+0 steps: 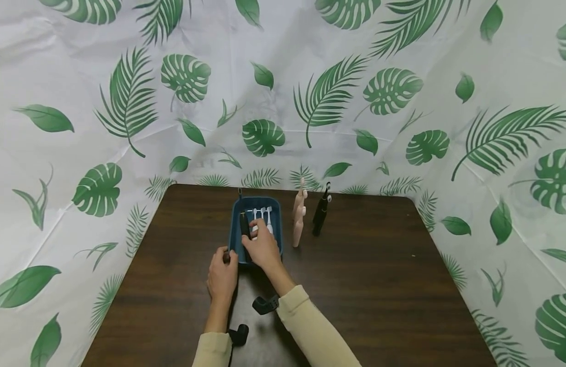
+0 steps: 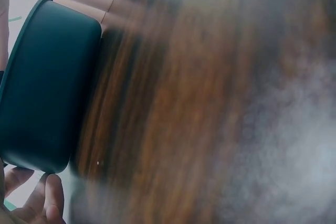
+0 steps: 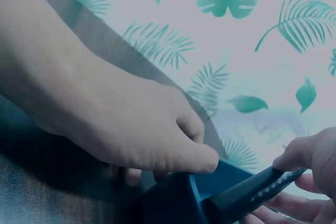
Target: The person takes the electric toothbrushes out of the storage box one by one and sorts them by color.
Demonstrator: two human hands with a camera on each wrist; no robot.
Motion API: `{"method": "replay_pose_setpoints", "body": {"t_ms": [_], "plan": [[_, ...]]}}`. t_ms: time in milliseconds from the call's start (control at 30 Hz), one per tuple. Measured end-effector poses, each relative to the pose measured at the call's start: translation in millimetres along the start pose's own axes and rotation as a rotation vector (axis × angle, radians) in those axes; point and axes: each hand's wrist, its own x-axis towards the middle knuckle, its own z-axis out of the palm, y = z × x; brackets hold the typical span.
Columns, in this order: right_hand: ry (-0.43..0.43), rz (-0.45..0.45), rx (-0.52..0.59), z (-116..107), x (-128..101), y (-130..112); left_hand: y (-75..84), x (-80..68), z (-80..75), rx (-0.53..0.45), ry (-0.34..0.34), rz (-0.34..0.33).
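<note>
A dark blue bin (image 1: 277, 204) stands toward the back of the table, and my left hand (image 1: 222, 275) holds its near left corner. In the right wrist view the left thumb (image 3: 202, 160) lies over the bin's rim. My right hand (image 1: 263, 247) reaches into the bin and pinches a black electric toothbrush (image 1: 244, 224) by its handle. That handle (image 3: 252, 195) slants across the bin, with a row of pale marks along it. White electric toothbrushes (image 1: 269, 216) lie beside it in the bin, partly covered by the right hand.
Right of the bin, pink electric toothbrushes (image 1: 298, 227) stand upright, with black ones (image 1: 320, 214) beside them. A small dark tip (image 1: 240, 192) shows behind the bin's far left corner. The brown wooden table (image 1: 365, 285) ends against a leaf-patterned cloth (image 1: 264, 102).
</note>
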Motion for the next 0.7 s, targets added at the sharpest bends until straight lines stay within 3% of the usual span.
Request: {"method": "replay_pose_setpoints", "body": {"t_ms": [700], "plan": [[0.147, -0.090, 0.153, -16, -27, 8, 3.1, -0.4, -0.2, -0.016, -0.004, -0.012]]}}
